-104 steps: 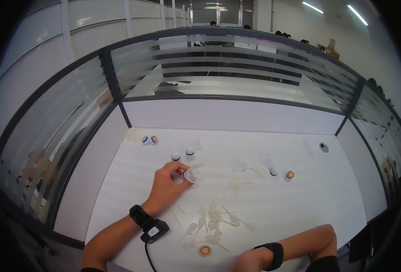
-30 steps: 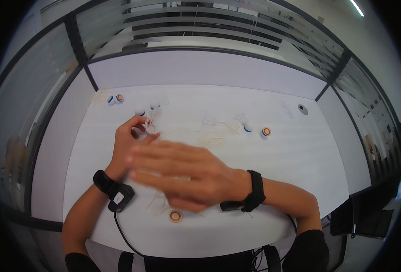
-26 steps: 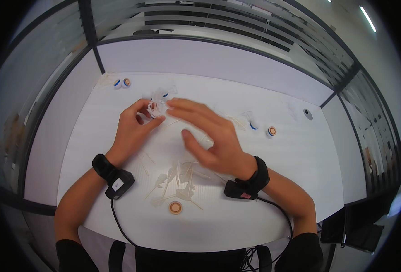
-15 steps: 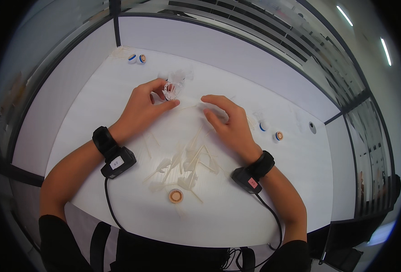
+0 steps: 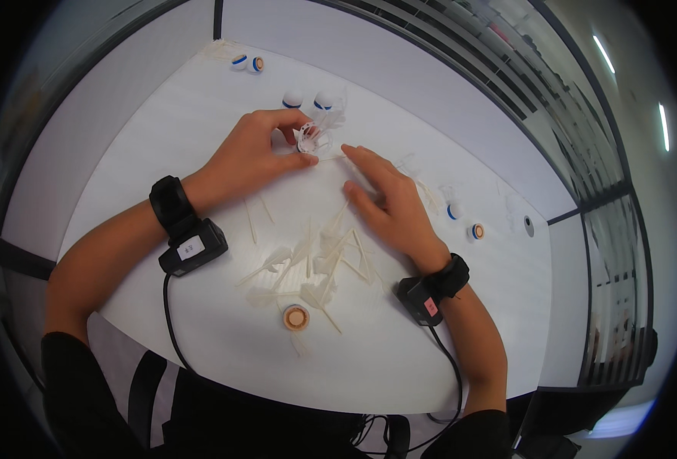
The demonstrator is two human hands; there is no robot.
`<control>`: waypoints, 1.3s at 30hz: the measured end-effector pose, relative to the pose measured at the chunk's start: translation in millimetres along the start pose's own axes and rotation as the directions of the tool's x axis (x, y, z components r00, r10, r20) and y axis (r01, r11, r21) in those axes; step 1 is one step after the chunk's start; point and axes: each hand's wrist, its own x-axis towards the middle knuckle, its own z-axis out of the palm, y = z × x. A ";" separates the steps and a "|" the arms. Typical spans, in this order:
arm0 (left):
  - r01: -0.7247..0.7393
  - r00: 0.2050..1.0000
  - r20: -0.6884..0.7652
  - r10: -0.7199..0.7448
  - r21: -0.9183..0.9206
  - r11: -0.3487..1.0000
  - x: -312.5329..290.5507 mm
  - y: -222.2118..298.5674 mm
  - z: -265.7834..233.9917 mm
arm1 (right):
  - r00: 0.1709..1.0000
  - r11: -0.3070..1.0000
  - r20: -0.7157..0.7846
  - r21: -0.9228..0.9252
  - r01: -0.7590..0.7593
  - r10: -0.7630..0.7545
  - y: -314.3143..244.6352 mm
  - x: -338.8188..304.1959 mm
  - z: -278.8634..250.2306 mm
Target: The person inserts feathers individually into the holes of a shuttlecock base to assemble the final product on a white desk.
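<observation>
My left hand [image 5: 266,149] is closed, fingers and thumb around the rim of a small white openwork shuttlecock [image 5: 313,139], whose open end faces up. To its right, my right hand [image 5: 388,195] is held above the table with thumb and forefinger apart. Between the hands runs a thin pale quill [image 5: 331,158], close to the right forefinger; whether it is touched I cannot tell. Nearer me lies a loose heap of white feathers [image 5: 319,264] with pale shafts. Beside them sits a shuttlecock base [image 5: 296,317], its brown underside up.
Beyond my left hand stand two white blue-banded shuttlecocks, one a left shuttlecock [image 5: 292,99]. Two more bases [image 5: 247,63] lie in the far left corner, and others, including a right base [image 5: 476,231], lie at right. Low partitions [image 5: 399,73] enclose the white table.
The view has shifted, so the two far shuttlecocks now show clearly. My left hand has turned the shuttlecock slightly, its open end showing more. My right hand has come a little nearer to it.
</observation>
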 end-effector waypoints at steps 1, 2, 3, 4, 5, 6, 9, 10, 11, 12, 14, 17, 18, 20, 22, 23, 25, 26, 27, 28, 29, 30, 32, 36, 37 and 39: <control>0.011 1.000 0.020 -0.011 0.005 1.000 0.2 2.2 -0.5 | 1.000 1.000 -0.011 -0.014 0.028 -0.028 2.1 -0.1 1.2; 0.018 1.000 0.021 -0.018 0.000 1.000 0.8 3.7 -0.1 | 0.998 0.998 -0.021 -0.031 0.054 -0.054 4.0 -0.7 1.5; 0.020 0.999 0.036 -0.019 -0.004 1.000 1.6 5.0 0.8 | 0.999 0.999 -0.014 -0.024 0.042 -0.042 3.9 -1.5 -0.3; 0.021 0.998 0.055 -0.021 -0.004 1.000 1.4 4.9 -0.3 | 0.999 0.999 -0.010 -0.014 0.030 -0.030 2.4 -1.2 -0.2; 0.013 0.999 0.047 -0.012 -0.006 1.000 0.9 4.2 -0.9 | 1.000 1.000 0.010 -0.019 0.015 -0.015 1.1 -0.5 -1.1; 0.020 0.999 0.050 -0.020 -0.006 1.000 0.4 1.3 -1.8 | 1.000 1.000 0.014 -0.013 0.011 -0.011 -0.1 0.5 -0.6; -0.003 0.999 0.033 0.002 0.003 1.000 1.2 -3.5 1.6 | 1.000 1.000 0.021 -0.023 0.006 -0.005 0.3 0.7 -1.1; 0.003 1.000 0.029 -0.003 0.000 1.000 0.4 -3.4 2.2 | 1.000 1.000 0.029 -0.024 0.006 -0.005 1.1 0.6 -0.6; 0.036 0.999 0.031 -0.036 0.013 0.999 0.3 -3.6 2.0 | 1.000 0.999 0.023 -0.028 0.016 -0.015 1.7 0.7 -0.1; 0.069 0.997 0.033 -0.070 0.027 0.997 0.2 -3.7 1.9 | 1.000 0.999 0.016 -0.031 0.026 -0.026 2.6 0.8 0.0; 0.048 0.998 0.037 -0.048 0.007 0.999 0.9 -3.1 2.0 | 0.999 0.999 0.016 -0.036 0.030 -0.029 6.0 0.0 0.0; 0.016 0.999 0.033 -0.017 0.012 1.000 0.8 -5.9 2.2 | 0.999 0.999 0.015 -0.045 0.031 -0.031 5.8 0.7 1.0; 0.004 1.000 0.026 -0.004 0.030 1.000 0.4 -7.5 1.6 | 0.999 0.999 0.022 -0.039 0.026 -0.025 4.2 1.5 1.0; -0.027 1.000 0.011 0.027 0.009 1.000 0.7 -12.4 3.1 | 0.999 0.999 0.031 -0.036 0.016 -0.015 3.3 2.0 1.0; -0.059 0.998 0.002 0.059 0.046 0.997 1.2 -15.3 3.7 | 0.999 0.998 0.024 -0.048 0.045 -0.044 4.2 2.0 1.3; -0.067 0.998 0.014 0.067 0.058 0.996 2.5 -16.7 3.6 | 0.999 0.998 0.027 -0.050 0.043 -0.042 6.7 1.8 1.6; -0.068 0.998 0.006 0.068 0.047 0.997 1.3 -17.3 4.2 | 0.989 0.983 0.003 -0.108 0.149 -0.150 13.1 2.2 5.1; -0.071 0.998 0.000 0.071 0.040 0.997 0.5 -17.2 4.2 | 0.988 0.983 0.009 -0.103 0.152 -0.152 12.7 2.0 5.3; -0.063 0.998 -0.002 0.063 0.043 0.997 1.4 -17.2 5.0 | 0.994 0.990 0.012 -0.085 0.110 -0.109 10.2 1.4 3.8; -0.085 0.996 0.005 0.085 0.021 0.996 1.4 -16.4 3.4 | 0.998 0.996 0.015 -0.062 0.069 -0.069 5.8 1.4 3.8; -0.106 0.994 0.011 0.106 -0.001 0.994 1.3 -15.4 2.2 | 0.999 0.998 0.028 -0.057 0.041 -0.040 3.5 1.9 1.6; -0.096 0.995 0.010 0.096 0.008 0.995 0.6 -15.2 2.1 | 0.998 0.998 0.033 -0.045 0.046 -0.045 3.3 1.6 0.5; -0.071 0.997 0.007 0.072 -0.010 0.997 2.1 -14.3 5.1 | 0.999 0.999 0.031 -0.048 0.021 -0.020 2.9 0.6 -0.6; -0.039 0.999 0.007 0.039 0.050 0.998 0.9 -15.1 4.8 | 0.993 0.991 0.015 -0.069 0.115 -0.114 10.2 2.1 1.6; -0.055 0.998 0.004 0.055 0.039 0.998 1.9 -15.3 5.9 | 0.994 0.991 0.014 -0.076 0.111 -0.110 15.4 2.8 1.3; -0.055 0.998 0.004 0.055 0.053 0.997 2.0 -15.4 7.1 | 0.968 0.958 0.004 -0.137 0.250 -0.252 23.8 3.3 0.6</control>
